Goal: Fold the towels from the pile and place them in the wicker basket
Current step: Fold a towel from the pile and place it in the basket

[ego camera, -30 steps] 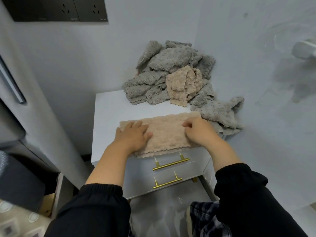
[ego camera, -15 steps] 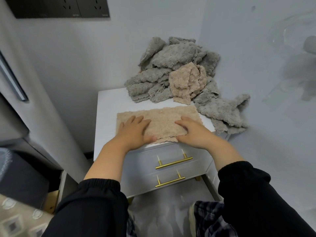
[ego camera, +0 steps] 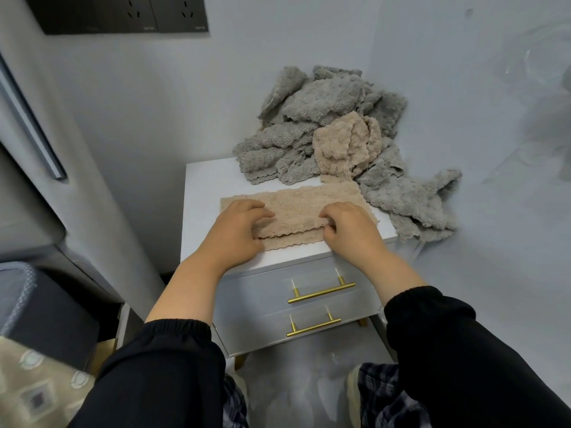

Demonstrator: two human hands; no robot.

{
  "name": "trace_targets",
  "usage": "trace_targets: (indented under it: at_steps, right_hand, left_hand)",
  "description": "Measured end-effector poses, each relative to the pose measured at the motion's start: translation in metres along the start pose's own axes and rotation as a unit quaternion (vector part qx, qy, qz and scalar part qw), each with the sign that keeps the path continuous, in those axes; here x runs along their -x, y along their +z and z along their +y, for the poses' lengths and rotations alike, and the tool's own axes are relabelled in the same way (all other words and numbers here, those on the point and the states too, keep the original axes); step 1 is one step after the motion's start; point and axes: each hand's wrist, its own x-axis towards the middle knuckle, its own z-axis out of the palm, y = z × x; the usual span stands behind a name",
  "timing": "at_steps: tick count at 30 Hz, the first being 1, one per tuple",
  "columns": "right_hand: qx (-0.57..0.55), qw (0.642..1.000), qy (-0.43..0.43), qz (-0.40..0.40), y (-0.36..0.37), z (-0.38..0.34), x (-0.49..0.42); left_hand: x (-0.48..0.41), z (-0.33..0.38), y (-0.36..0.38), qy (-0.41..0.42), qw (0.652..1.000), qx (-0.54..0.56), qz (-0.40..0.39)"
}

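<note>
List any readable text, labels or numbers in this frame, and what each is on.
On the black wall socket panel: faint small print below the sockets, too small and blurred to read.
On the beige towel, the grey towel pile, the nightstand and its brass handles: no text.
Nothing else in view is legible.

Left sleeve (ego camera: 160,369): black, gathered elastic cuff | right sleeve (ego camera: 460,350): same black | trousers (ego camera: 381,400): dark plaid check
</note>
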Motion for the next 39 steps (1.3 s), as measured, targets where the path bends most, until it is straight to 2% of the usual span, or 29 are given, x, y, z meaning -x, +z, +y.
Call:
trace_targets:
  at_steps: [3,6,9,11,13,16,18,22,25,28,33,39]
  right_hand:
    - [0.015,1.0,0.006,0.014,0.002,0.003,0.0]
    - [0.019,0.999,0.013,0.04,0.003,0.004,0.0]
    - [-0.009,0.995,0.009,0.102,-0.006,-0.002,-0.001]
    - [-0.013,0.992,-0.011,0.122,-0.016,-0.005,-0.003]
    - [0.0,0.998,-0.023,0.064,-0.023,-0.003,-0.004]
    - [0.007,0.996,-0.008,-0.084,-0.023,0.003,0.0]
    - [-0.009,0.993,0.001,-0.118,-0.022,0.005,0.004]
    - [-0.063,0.992,0.043,-0.098,-0.029,0.006,0.008]
    - [-0.069,0.991,0.107,-0.046,-0.034,0.009,0.01]
    - [-0.036,0.985,0.171,0.005,-0.037,0.015,0.01]
    - [0.032,0.969,0.24,-0.039,-0.034,0.024,0.012]
    - [0.019,0.946,0.318,-0.057,-0.032,0.026,0.007]
  left_hand:
    - [0.003,-0.004,-0.001,-0.002,1.0,-0.01,-0.025]
    - [0.004,-0.003,-0.004,-0.022,0.999,0.001,0.034]
    - [0.002,-0.003,-0.011,-0.032,0.994,-0.001,0.102]
    - [0.003,-0.004,-0.015,-0.033,0.992,-0.006,0.12]
    - [0.005,-0.005,-0.017,-0.029,0.996,-0.016,0.081]
    - [0.006,-0.003,-0.017,-0.045,0.997,-0.059,-0.022]
    - [0.005,0.002,-0.014,-0.06,0.993,-0.095,-0.032]
    - [-0.002,0.014,-0.002,-0.02,0.996,-0.088,0.011]
    - [-0.005,0.022,0.013,0.021,0.996,-0.079,-0.036]
    - [-0.007,0.029,0.028,0.026,0.993,-0.086,-0.076]
    - [-0.008,0.029,0.041,0.009,0.979,-0.144,-0.142]
    - [-0.011,0.033,0.039,-0.001,0.978,-0.154,-0.143]
